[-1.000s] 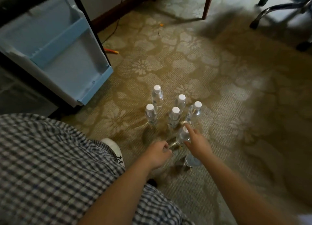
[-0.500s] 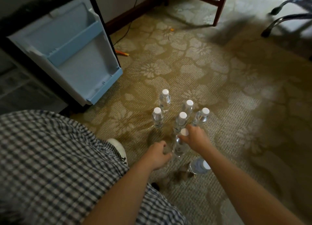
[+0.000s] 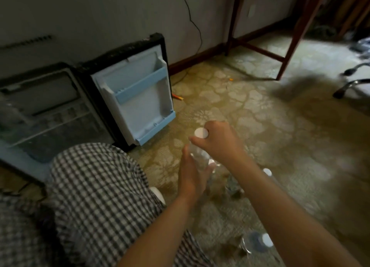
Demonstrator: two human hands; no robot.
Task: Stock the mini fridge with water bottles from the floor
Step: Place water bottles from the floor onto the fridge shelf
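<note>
My right hand (image 3: 219, 141) grips a clear water bottle (image 3: 198, 154) just below its white cap, lifted off the carpet. My left hand (image 3: 191, 176) presses flat against the bottle's lower side with fingers extended. Other bottles on the floor are mostly hidden behind my arms; one white cap (image 3: 267, 172) shows right of my right forearm, and another bottle (image 3: 258, 241) lies on its side near the bottom. The mini fridge (image 3: 46, 110) stands open at left, its door (image 3: 138, 98) swung out with pale blue shelves.
My knee in checked fabric (image 3: 96, 186) fills the lower left. Wooden table legs (image 3: 290, 32) stand at the back right, and an office chair base (image 3: 352, 84) is at the far right. A cable (image 3: 195, 26) runs down the wall behind the fridge.
My right hand has lifted the bottle up off the floor and my left hand has come against its side. The view has tilted up, so the fridge interior now shows.
</note>
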